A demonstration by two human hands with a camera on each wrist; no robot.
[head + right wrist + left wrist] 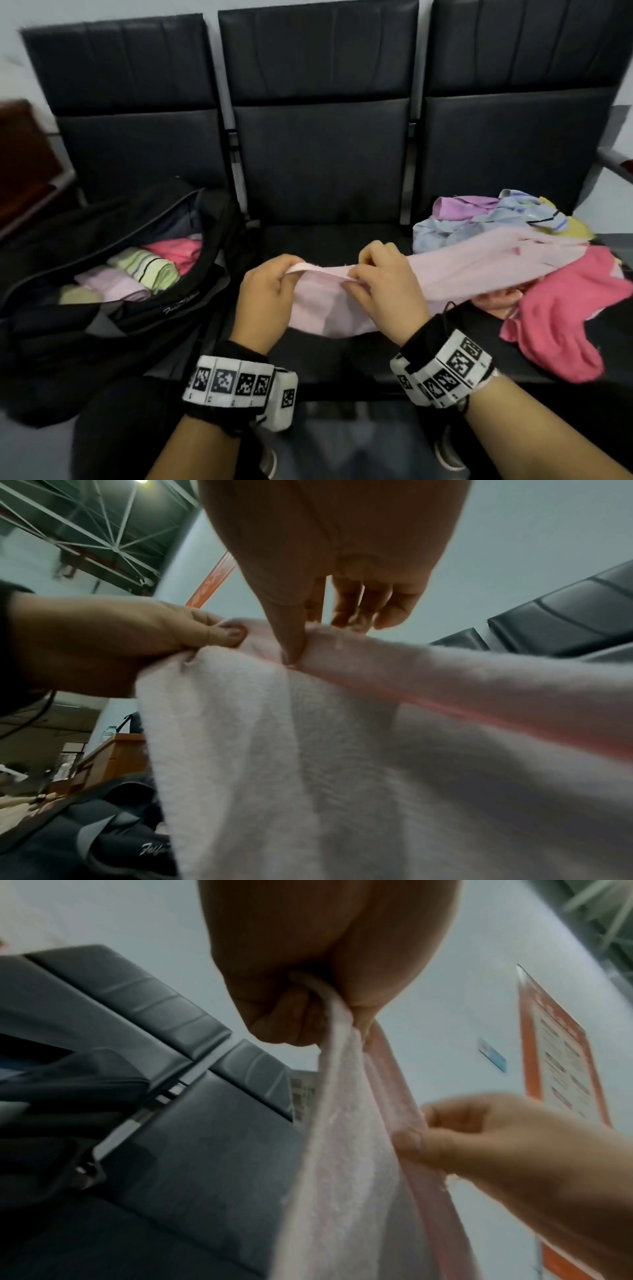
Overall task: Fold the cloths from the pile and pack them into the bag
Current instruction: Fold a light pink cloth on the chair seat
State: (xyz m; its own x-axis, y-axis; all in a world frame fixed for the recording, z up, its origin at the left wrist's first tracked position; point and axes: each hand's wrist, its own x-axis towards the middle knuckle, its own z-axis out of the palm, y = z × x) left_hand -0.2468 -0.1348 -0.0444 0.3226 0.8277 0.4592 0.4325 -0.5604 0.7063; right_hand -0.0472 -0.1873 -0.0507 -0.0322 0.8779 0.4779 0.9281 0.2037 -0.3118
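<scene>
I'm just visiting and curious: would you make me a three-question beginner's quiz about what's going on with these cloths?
1. True or false: the left hand and the right hand both grip the pale pink cloth.
2. Where does the black bag lie: A) on the left seat, B) on the middle seat, C) on the right seat?
3. Fill in: the unfolded pile lies on the ___ seat.

Key: 1 true; 2 A; 3 right.
</scene>
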